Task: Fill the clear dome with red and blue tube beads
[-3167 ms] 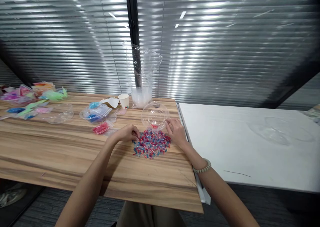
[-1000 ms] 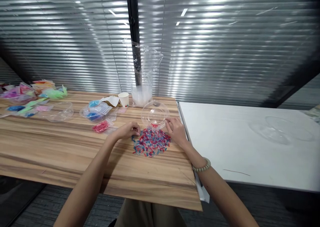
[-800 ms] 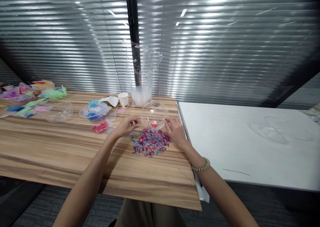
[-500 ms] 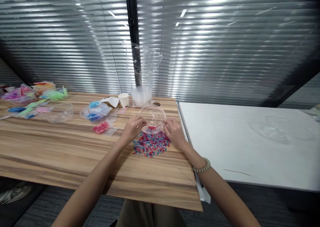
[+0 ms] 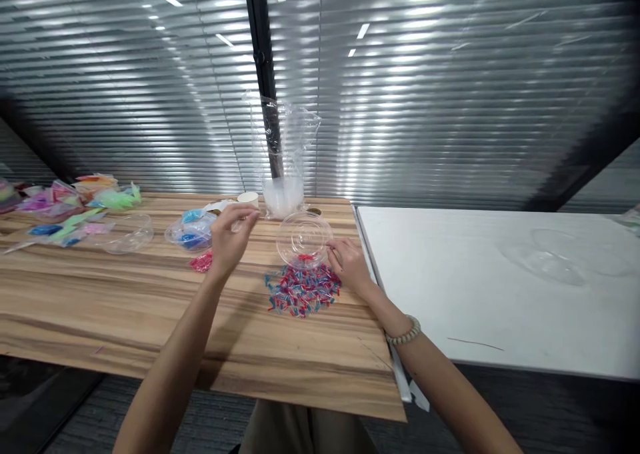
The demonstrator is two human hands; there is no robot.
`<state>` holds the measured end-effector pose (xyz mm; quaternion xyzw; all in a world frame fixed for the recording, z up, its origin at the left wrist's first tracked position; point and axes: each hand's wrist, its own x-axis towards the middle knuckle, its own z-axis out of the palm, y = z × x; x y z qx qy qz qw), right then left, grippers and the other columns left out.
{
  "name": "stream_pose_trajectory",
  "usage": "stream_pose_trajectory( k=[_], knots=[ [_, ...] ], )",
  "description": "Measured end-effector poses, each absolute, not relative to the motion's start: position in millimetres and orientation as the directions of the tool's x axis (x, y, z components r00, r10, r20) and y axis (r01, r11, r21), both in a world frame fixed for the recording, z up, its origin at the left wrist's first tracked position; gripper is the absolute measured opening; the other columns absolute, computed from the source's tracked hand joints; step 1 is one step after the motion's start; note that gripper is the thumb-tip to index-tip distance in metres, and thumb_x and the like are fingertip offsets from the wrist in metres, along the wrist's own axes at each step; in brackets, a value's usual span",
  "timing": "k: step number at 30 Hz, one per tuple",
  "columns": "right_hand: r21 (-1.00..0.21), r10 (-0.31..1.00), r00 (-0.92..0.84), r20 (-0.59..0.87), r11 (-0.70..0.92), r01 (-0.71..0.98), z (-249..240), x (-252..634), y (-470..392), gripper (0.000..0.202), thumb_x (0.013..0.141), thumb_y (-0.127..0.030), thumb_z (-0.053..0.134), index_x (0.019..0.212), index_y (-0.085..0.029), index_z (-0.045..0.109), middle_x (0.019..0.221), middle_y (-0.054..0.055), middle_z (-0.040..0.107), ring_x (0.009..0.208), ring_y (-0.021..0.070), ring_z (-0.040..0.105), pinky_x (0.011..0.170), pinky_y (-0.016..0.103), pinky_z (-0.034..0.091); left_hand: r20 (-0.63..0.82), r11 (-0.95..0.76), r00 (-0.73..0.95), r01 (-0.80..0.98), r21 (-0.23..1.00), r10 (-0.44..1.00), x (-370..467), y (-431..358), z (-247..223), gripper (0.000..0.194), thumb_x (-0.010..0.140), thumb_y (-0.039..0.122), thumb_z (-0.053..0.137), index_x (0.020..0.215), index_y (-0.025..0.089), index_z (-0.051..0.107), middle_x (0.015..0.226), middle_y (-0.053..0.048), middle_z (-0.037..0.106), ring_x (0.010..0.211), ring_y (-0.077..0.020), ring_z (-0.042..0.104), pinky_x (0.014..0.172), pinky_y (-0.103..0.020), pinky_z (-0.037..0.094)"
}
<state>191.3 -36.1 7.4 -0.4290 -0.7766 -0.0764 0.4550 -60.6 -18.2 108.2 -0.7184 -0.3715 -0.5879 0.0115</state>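
Note:
My right hand holds the right rim of a clear round plastic bowl, its fingers closed on the edge. The bowl is tilted, and a few red pieces show at its lower part. Just below and partly behind it spreads a pile of small red, blue and clear tube-shaped pieces on the wooden table. My left hand is raised to the left of the bowl, apart from it. Its thumb and fingertips come together in a pinch; anything between them is too small to make out.
Behind the bowl stands a clear plastic bag with whitish contents, beside a paper cup. Leftward lie a small bag of red pieces, a clear container with blue packets and colourful bags. A white table adjoins on the right.
My left hand has let go of the bowl's left rim and moved up and to the left. My right hand stays on the bowl, which has hardly moved.

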Motion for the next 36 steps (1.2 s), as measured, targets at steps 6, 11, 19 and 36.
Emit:
stream_pose_trajectory(
  k=[6,11,19,36],
  knots=[
    [-0.266,0.585,-0.227,0.778,0.635,0.725,6.7,192.2,-35.7,0.018,0.089,-0.019,0.041,0.094,-0.017,0.057,0.085,0.008,0.062,0.084,0.022,0.056,0.075,0.037,0.048,0.775,-0.682,0.177,0.618,0.392,0.606,-93.1,-55.5,155.8,0.019,0.083,0.032,0.052,0.08,0.018,0.065,0.082,-0.003,0.066,0.081,-0.0155,0.06,0.077,-0.026,0.045],
    [-0.278,0.585,-0.225,0.779,0.644,0.712,7.9,190.9,-38.2,0.016,0.088,-0.017,0.042,0.095,-0.017,0.057,0.088,0.008,0.063,0.086,0.0219,0.056,0.076,0.036,0.048,0.063,-0.454,0.482,0.764,0.459,0.874,-145.1,-91.8,123.4,0.015,0.076,0.031,0.056,0.075,0.02,0.067,0.074,-0.001,0.067,0.066,-0.0135,0.058,0.059,-0.02,0.043],
    [-0.246,0.551,-0.224,0.804,0.651,0.718,7.9,190.8,-39.7,0.016,0.087,-0.016,0.043,0.094,-0.015,0.057,0.087,0.008,0.065,0.085,0.0221,0.056,0.074,0.036,0.048,-0.418,-0.059,0.427,0.752,0.657,0.802,-180.3,-120.8,68.6,0.009,0.061,0.02,0.062,0.068,0.016,0.059,0.061,0.0,0.063,0.062,-0.0165,0.06,0.056,-0.022,0.042],
    [-0.267,0.575,-0.225,0.787,0.645,0.716,9.3,189.4,-39.3,0.017,0.087,-0.017,0.043,0.095,-0.015,0.058,0.089,0.008,0.064,0.087,0.0218,0.056,0.077,0.036,0.048,0.011,-0.52,0.657,0.586,0.621,0.753,-133.9,-94.1,42.0,0.014,0.083,0.022,0.052,0.075,0.015,0.061,0.075,-0.002,0.062,0.071,-0.0117,0.056,0.067,-0.021,0.042]
  ],
)
